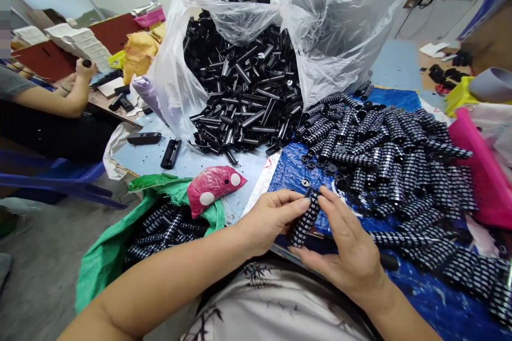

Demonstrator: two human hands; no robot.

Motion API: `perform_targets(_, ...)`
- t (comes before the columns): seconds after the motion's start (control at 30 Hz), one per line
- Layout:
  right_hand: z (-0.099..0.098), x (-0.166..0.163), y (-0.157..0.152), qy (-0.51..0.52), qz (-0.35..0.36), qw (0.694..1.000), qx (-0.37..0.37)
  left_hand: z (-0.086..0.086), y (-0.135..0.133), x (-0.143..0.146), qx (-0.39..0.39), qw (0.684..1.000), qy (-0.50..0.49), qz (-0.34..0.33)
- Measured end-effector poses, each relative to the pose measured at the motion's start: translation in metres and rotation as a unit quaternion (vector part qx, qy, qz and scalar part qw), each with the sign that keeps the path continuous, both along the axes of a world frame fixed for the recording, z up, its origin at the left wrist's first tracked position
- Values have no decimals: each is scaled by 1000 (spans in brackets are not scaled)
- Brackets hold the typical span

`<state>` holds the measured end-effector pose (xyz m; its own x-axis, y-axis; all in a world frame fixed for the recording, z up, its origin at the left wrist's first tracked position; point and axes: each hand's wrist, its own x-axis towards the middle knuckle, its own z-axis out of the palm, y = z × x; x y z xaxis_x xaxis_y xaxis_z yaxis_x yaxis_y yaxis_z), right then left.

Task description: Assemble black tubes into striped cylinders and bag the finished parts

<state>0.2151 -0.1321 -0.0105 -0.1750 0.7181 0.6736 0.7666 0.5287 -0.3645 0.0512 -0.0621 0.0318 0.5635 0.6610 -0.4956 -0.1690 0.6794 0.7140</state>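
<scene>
Between my two hands is a short black cylinder patterned with white marks (pixel 304 224), tilted, its upper end away from me. My left hand (pixel 272 218) pinches it near the top between thumb and fingers. On the other side my right hand (pixel 348 240) grips it by both ends, fingers at the top and thumb at the bottom. Just beyond lies a heap of similar patterned cylinders (pixel 384 154) on a blue plastic sheet (pixel 290 168). Small black round caps (pixel 330 167) are scattered at the heap's near left edge.
A large clear plastic bag (pixel 336 26) spills glossy black plastic parts (pixel 248 96) at the back. Left of me, a green sack (pixel 100 256) holds more patterned cylinders, beside a pink packet (pixel 214 186). A pink bin (pixel 476 170) stands right. A co-worker's arm (pixel 56 98) shows far left.
</scene>
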Motion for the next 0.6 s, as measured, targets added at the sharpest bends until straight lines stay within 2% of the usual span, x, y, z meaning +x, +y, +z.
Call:
perform_targets(0.1,-2,1,-1,24,30,999,-33,-5,5,-4,-84,995,-32,-33)
perform_targets(0.17,-6,4,-4,32,37,997,-56,-11,9,-6,-74,997,-26,-17)
perform_targets(0.23,-15,8,-10,9,7,997,-81,-18,14,-11,6,1000,8,11)
perform_targets(0.3,-25,14,-19,-47,-33,992,-109,-25,22,-21,140,988,65,28)
perform_targets(0.37,-32,20,-29,-98,-52,985,-133,-29,32,-35,286,945,157,16)
perform_targets(0.43,-33,25,-36,-107,-63,981,-148,-30,41,-48,388,882,266,-35)
perform_targets(0.5,-26,26,-38,-82,-80,984,-135,-30,49,-56,427,827,351,-108)
perform_targets(0.53,-21,26,-37,-64,-87,987,-122,-30,53,-58,426,811,373,-147)
perform_targets(0.6,-12,22,-31,-34,-100,991,-82,-29,58,-58,401,804,382,-214)
